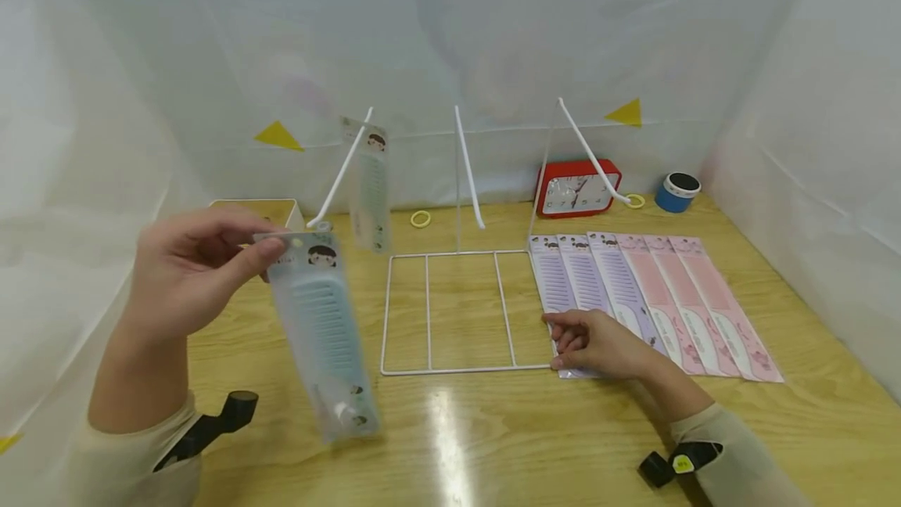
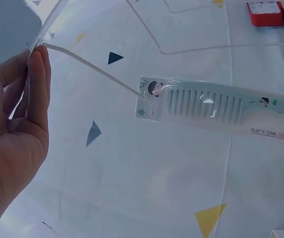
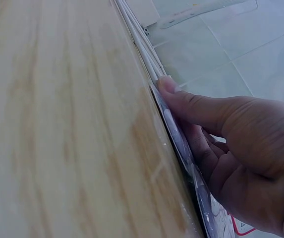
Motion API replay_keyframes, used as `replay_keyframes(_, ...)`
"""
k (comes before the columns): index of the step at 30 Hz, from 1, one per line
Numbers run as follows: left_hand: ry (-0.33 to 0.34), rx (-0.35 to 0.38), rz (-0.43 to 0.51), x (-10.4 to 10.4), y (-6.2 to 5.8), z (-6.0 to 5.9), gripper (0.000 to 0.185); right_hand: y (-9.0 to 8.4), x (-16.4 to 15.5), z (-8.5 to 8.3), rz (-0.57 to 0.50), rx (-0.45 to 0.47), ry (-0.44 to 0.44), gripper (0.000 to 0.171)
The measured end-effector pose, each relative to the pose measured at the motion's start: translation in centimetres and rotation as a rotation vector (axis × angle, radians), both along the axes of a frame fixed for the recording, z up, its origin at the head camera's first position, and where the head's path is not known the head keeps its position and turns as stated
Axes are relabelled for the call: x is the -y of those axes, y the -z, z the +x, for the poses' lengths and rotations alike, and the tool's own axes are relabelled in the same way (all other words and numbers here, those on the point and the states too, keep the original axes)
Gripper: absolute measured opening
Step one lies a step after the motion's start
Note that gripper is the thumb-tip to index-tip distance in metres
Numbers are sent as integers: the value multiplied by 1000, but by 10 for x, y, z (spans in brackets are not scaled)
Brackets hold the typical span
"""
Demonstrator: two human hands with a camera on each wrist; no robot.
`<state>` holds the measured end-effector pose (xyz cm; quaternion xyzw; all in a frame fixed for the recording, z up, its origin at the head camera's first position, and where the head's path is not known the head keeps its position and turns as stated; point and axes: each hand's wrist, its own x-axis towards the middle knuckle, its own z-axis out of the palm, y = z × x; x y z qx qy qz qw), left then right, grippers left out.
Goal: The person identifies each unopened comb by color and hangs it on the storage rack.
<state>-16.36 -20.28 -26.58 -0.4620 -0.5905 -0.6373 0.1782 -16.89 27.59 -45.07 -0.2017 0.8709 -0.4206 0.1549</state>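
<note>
Two hands on packaged combs beside a white wire rack on my wooden counter (image 1: 493,444).

I see the white wire display rack (image 1: 461,311) standing mid-counter, three slanted pegs rising from it, and one packaged comb (image 1: 371,186) already hanging on the leftmost peg. To its right lies a row of flat comb packs (image 1: 676,296), purple ones nearer the rack, pink ones beyond. My left hand (image 1: 186,272) is raised above the counter, fingers pinching the top of a pale blue comb pack (image 1: 320,331), which hangs down tilted near the left peg. My right hand (image 1: 598,343) rests on the nearest purple comb pack (image 1: 556,288), fingertips curled round its lower edge at the rack's corner.
</note>
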Motion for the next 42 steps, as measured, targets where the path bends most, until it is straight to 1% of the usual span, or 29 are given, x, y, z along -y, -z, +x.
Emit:
replay_keyframes(2,-38,39,-16,-1,-4,-1,10,0,-1,0,1,-1,1,71)
replay_keyframes(6,-80,96,-54,-5,-11,-2,12,-1,-1,0,-10,11,4,71)
replay_keyframes(10,-122,93,-90,-8,-14,-4,11,-1,-1,2,-23,23,2,72)
replay_keyframes(12,-152,89,-104,-9,-13,-6,10,-2,-1,2,-23,24,1,72)
replay_keyframes(14,-196,93,-123,-10,-11,-9,11,-2,-1,2,-20,21,1,72)
replay_keyframes(17,-282,104,-172,-13,-10,-16,10,-2,-1,2,-20,21,3,72)
replay_keyframes(19,-350,108,-222,-15,-10,-20,8,-3,-2,1,-22,27,3,72)
replay_keyframes(23,-486,129,-336,-21,-15,-31,11,-6,-3,1,-15,37,5,73)
replay_keyframes(24,-521,137,-367,-23,-16,-35,13,-6,-3,0,-12,38,6,72)
replay_keyframes(26,-567,165,-409,-28,-19,-44,17,-7,-4,0,-8,37,6,72)
replay_keyframes(29,-615,195,-450,-33,-21,-60,22,-6,-5,0,-12,37,4,72)
replay_keyframes(32,-641,206,-457,-36,-20,-73,24,-4,-5,0,-22,38,1,72)
replay_keyframes(35,-642,212,-444,-38,-18,-81,26,-1,-5,0,-35,32,-5,72)
replay_keyframes(39,-638,229,-437,-38,-16,-86,25,0,-4,0,-59,26,-22,73)
replay_keyframes(42,-653,242,-446,-38,-14,-87,23,0,-2,1,-56,38,-24,74)
